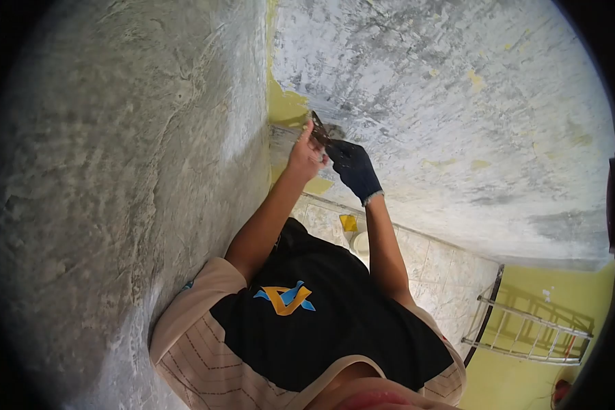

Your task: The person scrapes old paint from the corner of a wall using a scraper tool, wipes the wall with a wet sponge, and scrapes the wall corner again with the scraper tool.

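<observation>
My right hand (352,166), in a dark knitted glove, is closed round the near end of a dark flat scraper-like tool (320,131). My bare left hand (306,156) is at the other side of the same tool, its upper digit lying along the edge and its other fingers bent against it. The hands are close together, in front of a wall corner. Behind the tool, the wall (417,89) has patchy grey-white coating, with yellow-green paint (287,106) showing by the corner. The tool's exact shape is partly hidden by my fingers.
A rough grey wall (116,171) stands close along my left side. Beyond my torso are a light tiled floor (430,263), a yellow item (348,223) and a whitish round container (360,243). A metal ladder (526,335) is by the green wall at the lower right.
</observation>
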